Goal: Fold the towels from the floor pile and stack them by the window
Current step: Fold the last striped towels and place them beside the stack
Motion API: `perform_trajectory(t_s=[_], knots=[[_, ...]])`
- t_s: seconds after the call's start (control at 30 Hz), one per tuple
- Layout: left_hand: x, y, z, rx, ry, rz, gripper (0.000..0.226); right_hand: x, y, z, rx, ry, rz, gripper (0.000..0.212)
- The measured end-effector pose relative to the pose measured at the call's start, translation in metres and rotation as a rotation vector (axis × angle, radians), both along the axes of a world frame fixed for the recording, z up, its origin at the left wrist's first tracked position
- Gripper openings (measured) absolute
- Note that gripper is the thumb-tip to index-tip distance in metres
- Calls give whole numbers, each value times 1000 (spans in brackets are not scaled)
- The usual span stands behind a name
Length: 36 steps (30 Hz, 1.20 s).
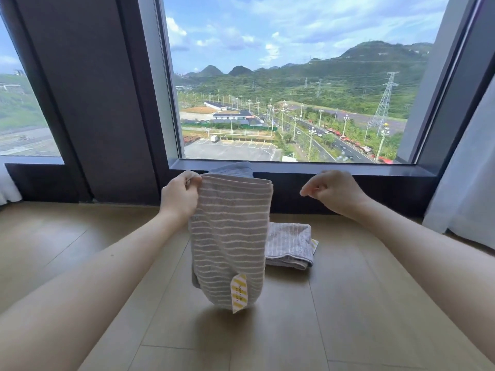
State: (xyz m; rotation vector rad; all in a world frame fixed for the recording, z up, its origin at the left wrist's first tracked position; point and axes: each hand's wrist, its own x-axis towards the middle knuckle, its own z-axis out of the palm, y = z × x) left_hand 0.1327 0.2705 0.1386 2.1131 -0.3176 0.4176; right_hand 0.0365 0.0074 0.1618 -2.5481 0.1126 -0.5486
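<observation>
A beige towel with thin pale stripes [230, 236] hangs doubled over in the air above the wooden floor, a yellow-striped paper tag [238, 292] dangling near its lower end. My left hand [180, 195] pinches its top left corner. My right hand [332, 191] hovers to the right of the towel with curled fingers, holding nothing. A folded grey-lilac towel [290, 245] lies on the floor behind the hanging one. A blue-grey towel [232, 167] rests by the window sill [348, 170], mostly hidden behind the striped towel.
A large window [294, 76] fills the wall ahead, with a dark frame and a dark pillar [88, 103] to its left. A white curtain [466, 183] hangs at the right edge. Wooden floor [348, 303] stretches around the towels.
</observation>
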Motion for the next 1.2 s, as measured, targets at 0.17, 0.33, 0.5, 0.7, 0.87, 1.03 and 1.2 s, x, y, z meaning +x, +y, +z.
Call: perform_trajectory(t_s=[0.17,0.33,0.5,0.7,0.87,1.03,1.2], knots=[[0,11,-10,115,34,-118,19,-10,-14,-17,191,70,-76,10],[0,0,-13,88,59,-169,20,1,11,-31,207,184,20,14],[-4,-5,-12,81,65,-258,18,9,25,-31,239,196,76,14],[-6,-16,-8,16,94,-344,19,5,28,-28,262,157,118,46],[-12,-24,2,-159,119,-412,27,2,29,-25,247,106,181,17],[-15,-26,7,-142,111,-411,24,1,30,-27,122,204,126,2],[-11,-19,-8,55,-25,-169,19,1,23,-25,199,79,10,16]])
